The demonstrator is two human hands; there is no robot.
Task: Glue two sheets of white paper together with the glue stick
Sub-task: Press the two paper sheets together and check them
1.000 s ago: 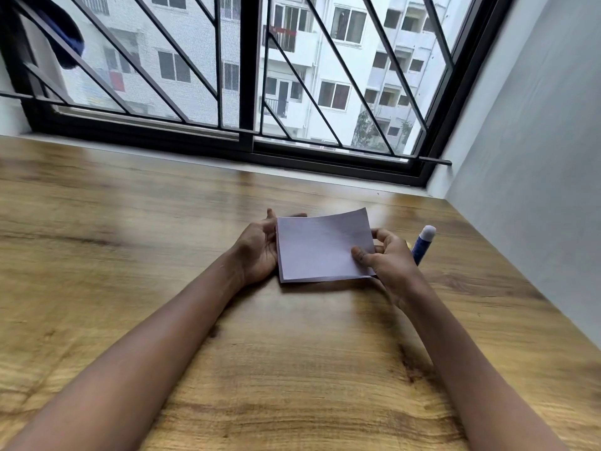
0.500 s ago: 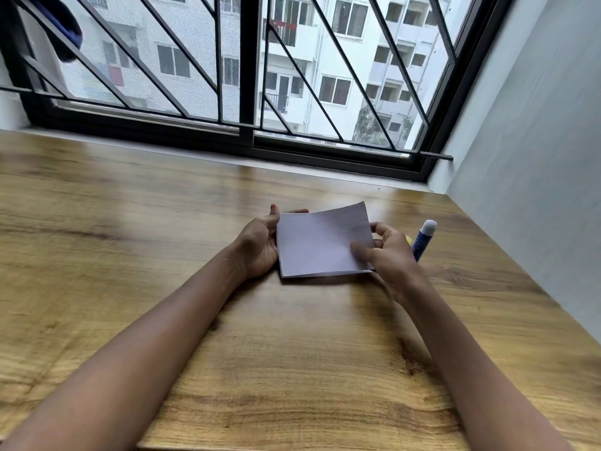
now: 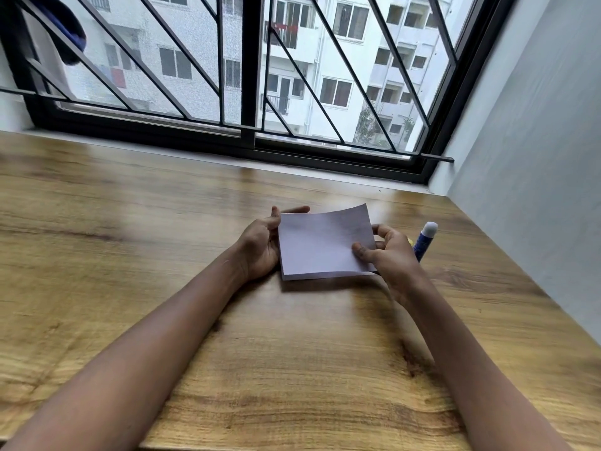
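A small stack of white paper [image 3: 320, 244] is held just above the wooden table [image 3: 130, 255], its far right corner curling upward. My left hand [image 3: 260, 244] grips the stack's left edge, thumb on top. My right hand [image 3: 388, 252] pinches the right edge near the front corner, thumb lying on the top sheet. Behind my right hand lies a glue stick [image 3: 425, 239] with a blue body and white cap, partly hidden by my fingers. I cannot tell how many sheets are in the stack.
A grey wall [image 3: 536, 190] closes off the table on the right. A barred window [image 3: 250, 92] with a black frame runs along the far edge. The near table edge shows at the bottom.
The paper and both hands have barely moved; my right thumb has slid a little across the top sheet. The camera has tilted slightly.
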